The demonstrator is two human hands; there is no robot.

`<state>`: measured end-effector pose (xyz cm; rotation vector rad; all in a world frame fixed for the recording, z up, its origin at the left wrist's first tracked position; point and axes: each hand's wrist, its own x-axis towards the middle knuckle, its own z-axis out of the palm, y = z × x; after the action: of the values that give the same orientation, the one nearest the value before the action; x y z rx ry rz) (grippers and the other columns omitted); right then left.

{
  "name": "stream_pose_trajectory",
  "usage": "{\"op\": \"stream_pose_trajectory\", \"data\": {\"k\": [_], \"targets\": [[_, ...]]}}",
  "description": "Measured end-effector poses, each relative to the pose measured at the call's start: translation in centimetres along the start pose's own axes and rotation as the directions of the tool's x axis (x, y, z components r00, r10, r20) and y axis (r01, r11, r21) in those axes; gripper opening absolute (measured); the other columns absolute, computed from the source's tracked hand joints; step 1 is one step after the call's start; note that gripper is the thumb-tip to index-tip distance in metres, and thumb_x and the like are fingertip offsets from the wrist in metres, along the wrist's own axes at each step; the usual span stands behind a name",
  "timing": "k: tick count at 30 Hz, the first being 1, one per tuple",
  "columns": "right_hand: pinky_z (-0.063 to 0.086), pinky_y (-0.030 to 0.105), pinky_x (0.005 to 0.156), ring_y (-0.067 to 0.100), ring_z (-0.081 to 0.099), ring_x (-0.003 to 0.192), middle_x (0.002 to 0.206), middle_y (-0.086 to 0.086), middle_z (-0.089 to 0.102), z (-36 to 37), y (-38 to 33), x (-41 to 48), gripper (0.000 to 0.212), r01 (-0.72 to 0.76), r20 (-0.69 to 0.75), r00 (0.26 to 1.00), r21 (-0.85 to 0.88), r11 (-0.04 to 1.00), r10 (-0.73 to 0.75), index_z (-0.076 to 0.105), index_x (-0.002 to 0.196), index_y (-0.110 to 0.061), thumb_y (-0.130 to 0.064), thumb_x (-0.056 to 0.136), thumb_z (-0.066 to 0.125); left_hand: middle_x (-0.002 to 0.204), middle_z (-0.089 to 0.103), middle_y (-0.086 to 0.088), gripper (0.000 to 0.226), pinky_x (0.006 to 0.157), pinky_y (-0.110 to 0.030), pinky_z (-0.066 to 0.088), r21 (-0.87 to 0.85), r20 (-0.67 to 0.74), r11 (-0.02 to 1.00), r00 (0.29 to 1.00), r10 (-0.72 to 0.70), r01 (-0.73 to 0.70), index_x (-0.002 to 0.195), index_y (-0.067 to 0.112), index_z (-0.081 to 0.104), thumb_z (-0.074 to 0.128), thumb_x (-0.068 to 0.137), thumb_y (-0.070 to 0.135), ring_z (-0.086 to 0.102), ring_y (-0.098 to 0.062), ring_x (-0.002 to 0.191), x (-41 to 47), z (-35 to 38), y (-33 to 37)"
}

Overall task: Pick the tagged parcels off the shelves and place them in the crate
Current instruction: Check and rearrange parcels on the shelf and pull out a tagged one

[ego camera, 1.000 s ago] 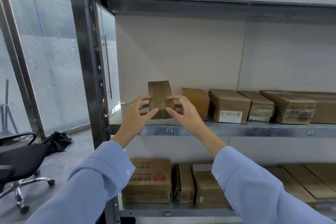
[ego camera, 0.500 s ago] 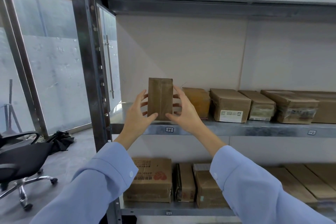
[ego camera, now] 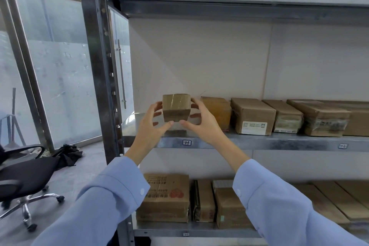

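At the centre of the frame, over the left end of the middle shelf point(ego camera: 259, 142), the left hand point(ego camera: 151, 128) and right hand point(ego camera: 203, 126) grip a small taped parcel point(ego camera: 175, 109) by its sides, fingers point(ego camera: 194, 106) curled round it (seemingly light, stiff cardboard, its tape perhaps slick).

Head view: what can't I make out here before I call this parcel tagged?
- small parcel: head view; left grip and right grip cover its sides and the back faces away, so no tag is visible.
- crate: outside the head view.
- white label on a shelf box: print too small to read.
- rightmost boxes: cut off by the right edge.
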<state>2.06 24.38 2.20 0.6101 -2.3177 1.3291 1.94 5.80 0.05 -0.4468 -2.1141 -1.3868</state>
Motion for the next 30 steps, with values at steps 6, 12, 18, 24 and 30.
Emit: {"op": "stream_pose_trajectory", "data": {"k": [6,12,18,24,30], "targets": [[0.048,0.041,0.104,0.012,0.052,0.122,0.131,-0.004,0.054,0.4,0.1,-0.3,0.063,-0.003,-0.013,1.000,0.109,0.994,0.004,0.041,0.130,-0.024,-0.028,0.082,0.080,0.127,0.051,0.008,0.061,0.104,-0.037,0.046,-0.114,-0.006,0.993,1.000,-0.026,0.025,0.130,0.024,0.039,0.077,0.082,0.016,0.053,-0.016,0.118,-0.2,0.1,0.2],[0.047,0.037,0.106,0.012,0.051,0.123,0.131,-0.001,0.046,0.7,0.4,-0.3,0.068,0.029,-0.038,0.999,0.129,0.991,-0.024,0.039,0.138,-0.030,-0.024,0.083,0.078,0.135,0.049,-0.003,0.063,0.103,-0.037,0.048,-0.157,-0.026,0.987,0.999,-0.024,0.020,0.135,0.022,0.043,0.077,0.082,0.019,0.053,-0.018,0.123,0.0,0.5,0.0],[0.044,0.026,0.105,0.011,0.051,0.124,0.130,-0.003,0.044,0.7,0.9,0.2,0.075,0.013,-0.067,0.998,0.153,0.988,-0.002,0.035,0.148,-0.019,-0.024,0.086,0.075,0.133,0.049,-0.001,0.057,0.103,-0.036,0.049,-0.159,-0.061,0.987,0.998,-0.001,-0.009,0.133,0.018,0.049,0.076,0.083,0.016,0.053,-0.013,0.122,0.2,0.8,0.1],[0.045,0.024,0.103,0.009,0.052,0.125,0.133,-0.002,0.046,1.2,2.0,1.1,0.063,0.050,-0.068,0.997,0.138,0.989,-0.041,0.044,0.143,-0.022,-0.023,0.087,0.073,0.132,0.054,0.000,0.056,0.103,-0.037,0.049,-0.162,-0.062,0.987,0.998,-0.005,-0.005,0.130,0.019,0.051,0.078,0.081,0.014,0.054,-0.011,0.123,0.8,1.0,-0.7],[0.047,0.028,0.104,0.012,0.051,0.128,0.140,0.001,0.053,2.1,3.4,2.1,0.049,-0.001,-0.028,1.000,0.103,0.995,0.004,0.045,0.139,-0.022,-0.025,0.094,0.065,0.131,0.058,0.001,0.055,0.103,-0.034,0.048,0.002,0.008,1.000,1.000,-0.014,0.014,0.131,0.021,0.049,0.076,0.083,0.016,0.055,-0.012,0.120,1.6,1.0,-2.0]]}}
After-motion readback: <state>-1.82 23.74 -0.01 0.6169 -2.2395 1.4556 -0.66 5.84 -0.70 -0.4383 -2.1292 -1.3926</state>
